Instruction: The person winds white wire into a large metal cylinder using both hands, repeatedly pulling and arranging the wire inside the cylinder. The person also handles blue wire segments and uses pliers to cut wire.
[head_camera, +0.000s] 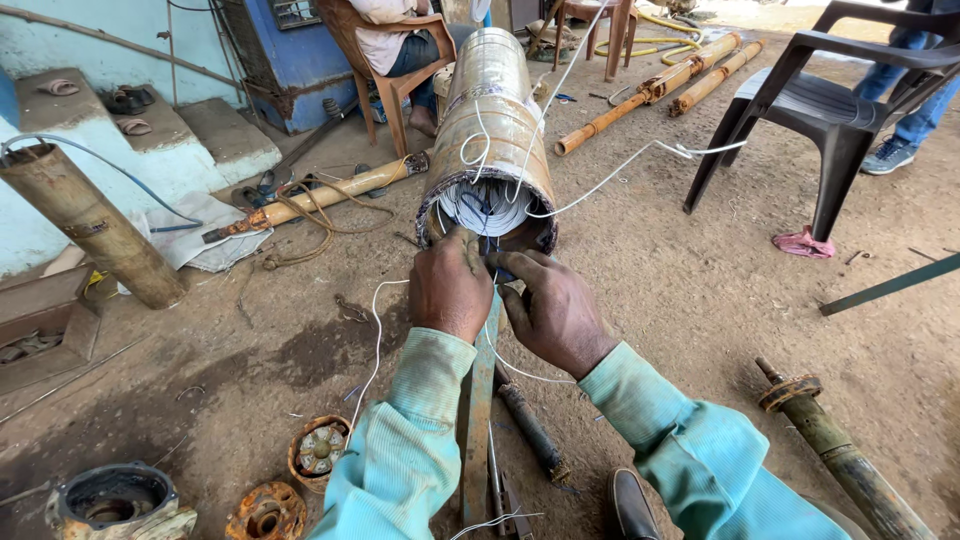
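Note:
A long rusty metal cylinder (495, 110), a motor stator, lies on a stand pointing away from me. Its open near end is packed with white winding wire (487, 205). My left hand (450, 285) presses at the lower left rim of that opening, fingers curled on the wires. To its right, my right hand (553, 310) pinches a wire at the bottom of the opening. Loose white wire strands (620, 165) trail over the cylinder toward the right. Another strand (376, 340) hangs down beside my left sleeve.
A dark plastic chair (830, 110) stands at right, a person's legs behind it. Another person sits on a brown chair (385, 75) behind the cylinder. Rusty shafts (850, 465) and pipes (650, 90), flanges (265, 512) and a housing (115, 498) lie on the dirt floor.

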